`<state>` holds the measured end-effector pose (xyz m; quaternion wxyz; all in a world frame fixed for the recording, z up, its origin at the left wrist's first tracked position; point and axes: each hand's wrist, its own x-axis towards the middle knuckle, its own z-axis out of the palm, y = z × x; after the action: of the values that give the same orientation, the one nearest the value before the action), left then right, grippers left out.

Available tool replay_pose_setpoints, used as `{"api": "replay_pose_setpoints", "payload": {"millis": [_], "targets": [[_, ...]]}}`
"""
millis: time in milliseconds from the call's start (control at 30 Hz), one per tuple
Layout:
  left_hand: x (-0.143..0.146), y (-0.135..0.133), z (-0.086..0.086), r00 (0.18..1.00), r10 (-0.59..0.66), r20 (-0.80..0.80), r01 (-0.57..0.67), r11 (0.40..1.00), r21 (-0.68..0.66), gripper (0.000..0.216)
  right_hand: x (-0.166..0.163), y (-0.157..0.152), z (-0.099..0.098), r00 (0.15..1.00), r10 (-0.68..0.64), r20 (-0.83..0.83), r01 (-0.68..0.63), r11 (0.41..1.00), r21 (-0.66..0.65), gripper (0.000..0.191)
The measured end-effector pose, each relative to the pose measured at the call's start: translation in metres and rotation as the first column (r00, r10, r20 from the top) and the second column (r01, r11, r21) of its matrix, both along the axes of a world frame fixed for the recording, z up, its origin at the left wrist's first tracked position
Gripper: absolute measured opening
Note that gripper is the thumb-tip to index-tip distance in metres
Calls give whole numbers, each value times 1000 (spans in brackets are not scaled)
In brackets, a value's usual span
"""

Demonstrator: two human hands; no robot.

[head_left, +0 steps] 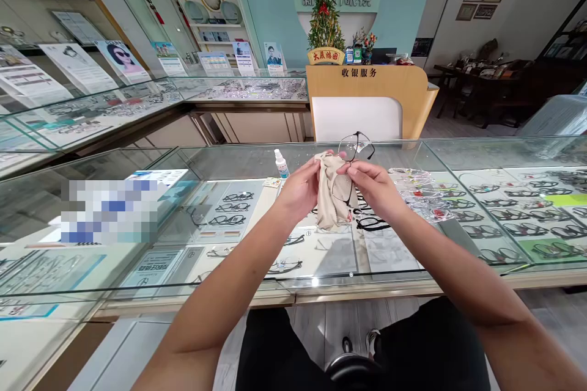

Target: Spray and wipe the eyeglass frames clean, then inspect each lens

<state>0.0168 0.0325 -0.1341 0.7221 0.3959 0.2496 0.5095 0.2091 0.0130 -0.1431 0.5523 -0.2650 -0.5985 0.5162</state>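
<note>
Above the glass counter, a beige cloth (329,198) hangs from my left hand (300,188), whose fingers are closed on it. My right hand (372,184) pinches a pair of eyeglasses (356,145) with a thin dark frame. One lens stands up above my fingers; the other is lower, against the cloth and partly hidden by it. Behind my left hand a small white spray bottle (281,165) stands upright on the counter.
Under the glass top of the display counter (316,281) lie several rows of eyeglasses (509,214). A wooden cashier desk (415,88) with a plant (324,21) stands beyond. Sign cards (243,58) line the back left case. My legs are below the counter's front edge.
</note>
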Motion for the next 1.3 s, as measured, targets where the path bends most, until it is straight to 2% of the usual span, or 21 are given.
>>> {"api": "replay_pose_setpoints", "payload": {"millis": [167,333,500,700,867,1000,1100,1200,1300], "targets": [[-2,6,-5,986,-76,-146,80,997,19,58,9,2,9,993,-79,-85,77,997,-21,26],[-6,6,-8,946,-3,-325,36,995,97,58,17,5,16,984,-126,-125,124,992,-26,27],[-8,14,-14,965,37,-259,-1,991,136,45,22,10,17,980,-151,-128,150,989,-16,26],[-6,12,-15,980,60,-192,-15,973,229,51,24,16,11,984,-159,-84,161,987,15,24],[-5,6,-15,962,66,-264,18,952,304,50,23,16,8,981,-195,-23,196,979,64,27],[-3,2,-15,953,16,-302,108,915,390,48,19,15,6,982,-189,-29,190,980,51,31],[3,-3,-15,941,96,-325,65,890,452,45,14,14,3,987,-149,-60,150,988,26,30],[12,-8,-16,948,194,-253,-68,898,434,44,9,10,1,991,-113,-66,113,994,-6,29],[18,-12,-17,975,139,-173,-77,944,322,59,5,5,1,995,-81,-52,79,996,-34,29]]}}
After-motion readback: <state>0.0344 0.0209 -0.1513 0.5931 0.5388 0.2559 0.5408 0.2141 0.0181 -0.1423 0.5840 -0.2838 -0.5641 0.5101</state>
